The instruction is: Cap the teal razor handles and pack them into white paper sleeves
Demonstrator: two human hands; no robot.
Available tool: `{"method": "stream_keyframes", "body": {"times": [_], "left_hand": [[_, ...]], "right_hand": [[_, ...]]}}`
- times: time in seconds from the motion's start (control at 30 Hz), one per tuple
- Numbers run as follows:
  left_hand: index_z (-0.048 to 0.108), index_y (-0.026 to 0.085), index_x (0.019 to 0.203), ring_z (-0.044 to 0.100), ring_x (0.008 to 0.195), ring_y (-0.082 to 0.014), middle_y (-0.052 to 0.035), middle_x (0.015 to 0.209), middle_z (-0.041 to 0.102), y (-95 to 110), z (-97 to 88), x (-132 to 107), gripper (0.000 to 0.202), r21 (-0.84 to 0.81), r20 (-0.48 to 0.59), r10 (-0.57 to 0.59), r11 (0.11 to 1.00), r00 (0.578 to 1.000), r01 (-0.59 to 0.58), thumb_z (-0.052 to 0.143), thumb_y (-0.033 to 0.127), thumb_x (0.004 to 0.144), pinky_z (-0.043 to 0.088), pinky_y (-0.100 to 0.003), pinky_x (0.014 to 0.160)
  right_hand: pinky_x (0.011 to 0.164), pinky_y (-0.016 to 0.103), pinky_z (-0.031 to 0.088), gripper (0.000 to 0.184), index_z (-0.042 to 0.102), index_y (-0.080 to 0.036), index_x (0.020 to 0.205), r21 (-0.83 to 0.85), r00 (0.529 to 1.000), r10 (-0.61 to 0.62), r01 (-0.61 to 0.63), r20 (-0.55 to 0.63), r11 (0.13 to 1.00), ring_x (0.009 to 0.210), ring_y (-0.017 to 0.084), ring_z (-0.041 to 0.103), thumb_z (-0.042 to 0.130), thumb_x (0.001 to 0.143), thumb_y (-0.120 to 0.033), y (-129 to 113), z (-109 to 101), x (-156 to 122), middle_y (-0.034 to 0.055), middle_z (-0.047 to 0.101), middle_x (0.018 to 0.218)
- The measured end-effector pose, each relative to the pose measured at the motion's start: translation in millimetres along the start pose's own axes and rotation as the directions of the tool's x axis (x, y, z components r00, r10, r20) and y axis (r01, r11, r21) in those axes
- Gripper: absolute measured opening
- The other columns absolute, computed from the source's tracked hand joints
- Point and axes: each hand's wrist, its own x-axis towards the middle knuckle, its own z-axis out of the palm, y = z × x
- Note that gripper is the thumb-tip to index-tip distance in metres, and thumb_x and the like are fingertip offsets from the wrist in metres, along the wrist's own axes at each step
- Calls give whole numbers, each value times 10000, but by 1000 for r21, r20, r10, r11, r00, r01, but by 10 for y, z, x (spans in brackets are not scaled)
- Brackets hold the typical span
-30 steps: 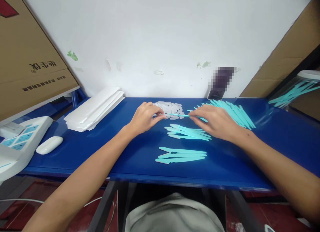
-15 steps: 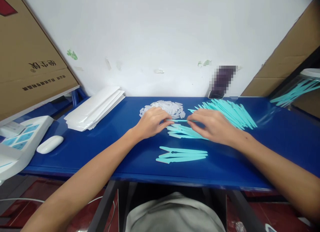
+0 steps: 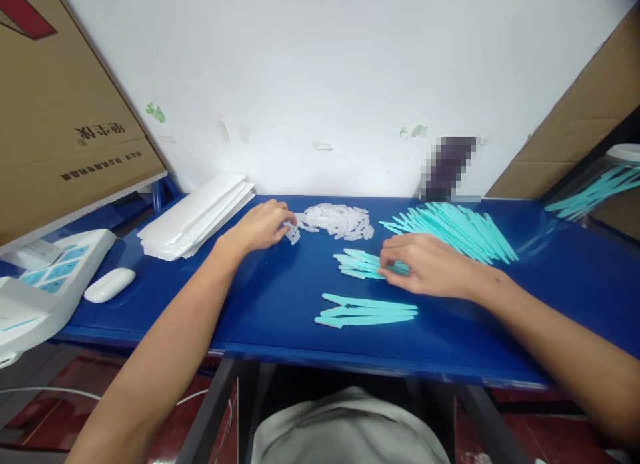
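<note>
My left hand (image 3: pixel 265 225) is at the left edge of a heap of small translucent white blade caps (image 3: pixel 337 219), its bent fingers apart and touching the nearest caps. Over a small pile of turquoise eyebrow razors (image 3: pixel 361 263) hovers my right hand (image 3: pixel 417 263). Its thumb and index finger curve with a gap between them, and razor handles show behind that gap. Closer to the table's front edge lie several turquoise razors (image 3: pixel 370 311), side by side. A bigger heap of turquoise razors (image 3: pixel 457 231) spreads beyond my right hand.
White envelopes (image 3: pixel 197 217) are stacked at the back left of the blue table (image 3: pixel 280 311). A white mouse (image 3: pixel 110 285) and a white device (image 3: pixel 75 284) lie at left. Cardboard (image 3: pixel 65 117) leans above them. A clear jar of razors (image 3: pixel 600 187) stands far right.
The hands have moved apart; the razor they held between them is no longer in their fingers. My left hand went left to the caps, and my right hand lowered slightly over the small pile.
</note>
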Motion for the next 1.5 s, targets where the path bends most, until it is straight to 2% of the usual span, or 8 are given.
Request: {"method": "stream_keyframes", "body": {"times": [0.17, 0.33, 0.5, 0.63, 0.83, 1.0, 1.3, 1.5], "left_hand": [[765, 242, 1056, 640, 958, -241, -83, 1030, 699, -52, -14, -36, 276, -69, 99, 17, 998, 995, -11, 576, 225, 855, 475, -335, 840], [778, 267, 1089, 639, 927, -237, -74, 970, 715, 31, 27, -12, 298, -109, 97, 71, 992, 993, -60, 578, 245, 869, 475, -331, 819], [780, 251, 1117, 603, 931, -243, -81, 970, 725, 266, 97, 33, 390, -74, 38, 146, 987, 989, -143, 464, 163, 905, 464, -367, 852], [770, 197, 1115, 588, 1020, -275, -107, 1052, 717, 525, 121, 83, 351, -31, 28, 193, 981, 981, -192, 463, 215, 945, 452, -410, 896], [728, 183, 1176, 577, 1046, -280, -118, 1100, 693, 672, 129, 117, 325, 9, -27, 142, 990, 990, -142, 475, 262, 989, 450, -408, 900], [665, 232, 1323, 574, 1057, -268, -126, 1184, 648, 641, 173, 108, 431, 16, -20, 200, 980, 980, -200, 411, 157, 983, 442, -394, 887], [757, 213, 1044, 648, 1021, -254, -72, 1065, 756, 551, 110, 113, 240, -81, 28, 192, 979, 981, -189, 547, 212, 927, 433, -384, 897], [741, 187, 1014, 691, 888, -235, -75, 952, 766, 507, 142, 132, 214, -76, -13, 148, 986, 989, -148, 572, 139, 891, 466, -348, 821]], "right_hand": [[758, 348, 372, 251, 697, -190, 809, 38, 999, 10, -8, -38, 999, 687, 187, 575, 531, 957, -306, -32, -17, 6, 43, 676, 728], [717, 326, 369, 275, 735, -232, 825, 152, 996, 31, -44, 89, 987, 719, 207, 525, 583, 942, -429, -133, -42, -28, 6, 556, 570], [611, 281, 357, 256, 769, -226, 908, 254, 986, -27, -16, 164, 967, 761, 210, 530, 644, 899, -449, -170, -14, -37, 7, 508, 573], [674, 295, 392, 252, 767, -212, 870, 275, 984, -65, 17, 166, 961, 624, 157, 492, 656, 895, -437, -180, -14, -23, -28, 488, 545], [541, 258, 351, 170, 783, -210, 917, 294, 976, -77, 14, 205, 956, 500, 104, 462, 637, 891, -293, -223, -51, -10, -40, 556, 576], [567, 271, 356, 163, 764, -198, 854, 186, 984, -121, 95, 130, 978, 587, 118, 553, 603, 879, -204, -258, -27, -9, 18, 673, 781], [550, 295, 238, 181, 678, -195, 760, -43, 985, -99, 106, 142, 993, 562, 127, 512, 554, 879, -139, -290, -26, -16, 17, 655, 744], [638, 314, 301, 212, 613, -185, 734, -118, 986, -141, 150, 86, 982, 563, 138, 472, 500, 902, -125, -283, 39, -11, 25, 633, 711]]}}
